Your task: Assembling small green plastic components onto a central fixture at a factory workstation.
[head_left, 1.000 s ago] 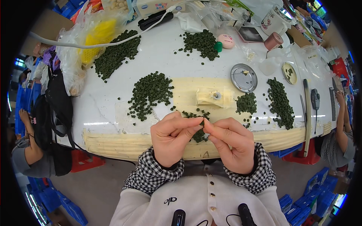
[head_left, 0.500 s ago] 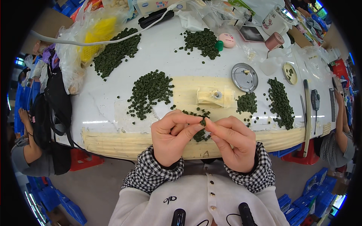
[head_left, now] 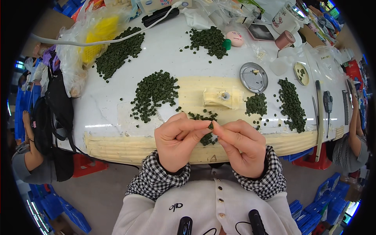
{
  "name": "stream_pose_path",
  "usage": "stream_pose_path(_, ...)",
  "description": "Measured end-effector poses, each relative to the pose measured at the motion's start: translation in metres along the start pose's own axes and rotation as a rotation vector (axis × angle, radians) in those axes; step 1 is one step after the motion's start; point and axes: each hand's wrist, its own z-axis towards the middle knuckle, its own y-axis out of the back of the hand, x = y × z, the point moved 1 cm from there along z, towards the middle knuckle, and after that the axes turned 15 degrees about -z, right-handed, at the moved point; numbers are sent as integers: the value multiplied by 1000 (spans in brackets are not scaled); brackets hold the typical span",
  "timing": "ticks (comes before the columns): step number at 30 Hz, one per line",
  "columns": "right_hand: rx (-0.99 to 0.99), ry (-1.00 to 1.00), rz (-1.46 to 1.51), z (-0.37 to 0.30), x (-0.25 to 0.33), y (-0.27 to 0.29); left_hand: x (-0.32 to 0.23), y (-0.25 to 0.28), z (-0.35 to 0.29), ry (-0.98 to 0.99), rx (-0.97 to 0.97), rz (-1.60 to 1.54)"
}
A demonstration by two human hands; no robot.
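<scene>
Between my fingertips, just above the table's near edge, is a small dark green piece (head_left: 211,125). My left hand (head_left: 178,139) pinches it from one side with thumb and forefinger. From the other side my right hand (head_left: 242,145) pinches at the same piece, its fingertips touching it. Partly hidden behind my fingers lies a small pile of green pieces (head_left: 203,116). Beyond it stands a cream tape-wrapped block (head_left: 222,98) with a metal stud on top. A larger heap of green pieces (head_left: 156,92) spreads to the left, and a smaller heap (head_left: 256,104) lies right of the block.
More green heaps lie at the far left (head_left: 121,51), far middle (head_left: 209,41) and right (head_left: 290,103). A round metal tin lid (head_left: 253,78), a mug (head_left: 286,19), a long flat file (head_left: 319,117) and a screwdriver (head_left: 328,107) sit to the right. A white cable (head_left: 94,43) crosses the far left.
Both hands stay almost in place, still pinching the green piece. The table scene has shifted very slightly in view.
</scene>
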Motion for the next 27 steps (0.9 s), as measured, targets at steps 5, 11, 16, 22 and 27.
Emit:
stream_pose_path(5,-8,-2,13,-4,-2,0,-1,-2,0,-13,2,40)
stream_pose_path(11,-97,-170,-118,-7,-14,25,-11,0,5,-2,75,325)
stream_pose_path(16,-90,-185,-456,-23,-33,41,-16,6,3,72,82,539)
stream_pose_path(22,-53,-119,-691,-33,-28,25,-14,16,2,220,34,296)
stream_pose_path(27,-106,-50,-794,-36,-27,17,-12,31,5,514,-184,-1032)
